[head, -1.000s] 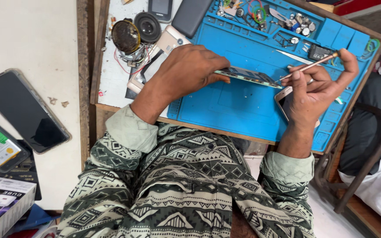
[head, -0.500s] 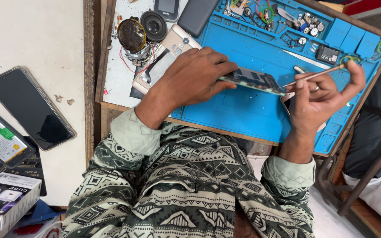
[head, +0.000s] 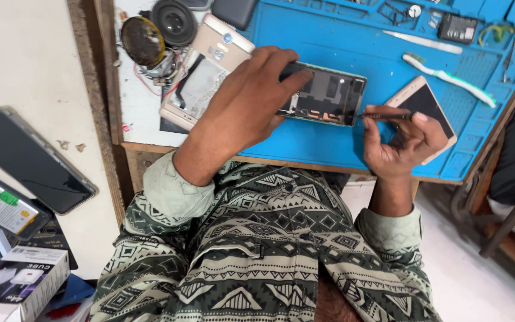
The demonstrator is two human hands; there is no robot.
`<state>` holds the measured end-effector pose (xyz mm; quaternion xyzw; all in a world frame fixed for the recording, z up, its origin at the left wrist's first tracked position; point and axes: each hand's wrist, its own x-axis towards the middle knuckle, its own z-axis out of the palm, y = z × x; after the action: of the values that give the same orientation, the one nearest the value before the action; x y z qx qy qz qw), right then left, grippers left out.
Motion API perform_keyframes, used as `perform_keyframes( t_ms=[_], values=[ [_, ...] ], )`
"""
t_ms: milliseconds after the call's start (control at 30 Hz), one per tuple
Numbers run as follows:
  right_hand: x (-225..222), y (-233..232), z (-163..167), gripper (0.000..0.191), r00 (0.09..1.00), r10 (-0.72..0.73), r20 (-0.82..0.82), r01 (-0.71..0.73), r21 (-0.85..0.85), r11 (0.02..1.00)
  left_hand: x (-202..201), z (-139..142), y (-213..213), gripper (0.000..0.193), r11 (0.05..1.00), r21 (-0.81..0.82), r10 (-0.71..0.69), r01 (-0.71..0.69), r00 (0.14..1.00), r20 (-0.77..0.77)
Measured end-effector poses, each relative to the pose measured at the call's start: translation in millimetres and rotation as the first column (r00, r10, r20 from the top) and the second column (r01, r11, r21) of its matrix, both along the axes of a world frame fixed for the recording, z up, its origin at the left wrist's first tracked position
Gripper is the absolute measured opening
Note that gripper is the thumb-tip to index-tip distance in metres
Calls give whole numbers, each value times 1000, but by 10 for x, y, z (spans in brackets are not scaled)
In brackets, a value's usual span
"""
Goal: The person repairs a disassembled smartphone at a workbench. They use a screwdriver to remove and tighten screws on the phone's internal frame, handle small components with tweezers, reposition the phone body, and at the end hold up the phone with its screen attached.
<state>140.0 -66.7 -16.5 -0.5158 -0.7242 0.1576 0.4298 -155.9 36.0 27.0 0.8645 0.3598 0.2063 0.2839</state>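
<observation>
Left hand (head: 251,104) closed around opened phone (head: 323,94), held flat just above blue work mat (head: 353,53). Right hand (head: 403,140) pinching thin tool (head: 382,115), tip touching phone's right edge. Second phone (head: 424,104), screen up, lying on mat under right hand. Toothbrush (head: 448,77) and metal blade (head: 421,42) further back on mat. Gold phone back (head: 210,65) and two round speakers (head: 159,30) at mat's left, on wooden table (head: 150,161). Dark phone (head: 28,158) on white surface, left. Pale floor at lower right.
</observation>
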Motion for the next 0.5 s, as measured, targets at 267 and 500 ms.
perform_keyframes(
  t_ms=[267, 500],
  values=[
    [79, 82, -40, 66, 1000, -7, -18, 6, -31, 1000, 51, 78, 86, 66, 997, -80, 2, 0, 1000, 25],
    [90, 90, 6, 71, 958, -132, -255, 118, -70, 991, 315, -2, 144, 47, 1000, 7, 27, -29, 980, 197]
  ],
)
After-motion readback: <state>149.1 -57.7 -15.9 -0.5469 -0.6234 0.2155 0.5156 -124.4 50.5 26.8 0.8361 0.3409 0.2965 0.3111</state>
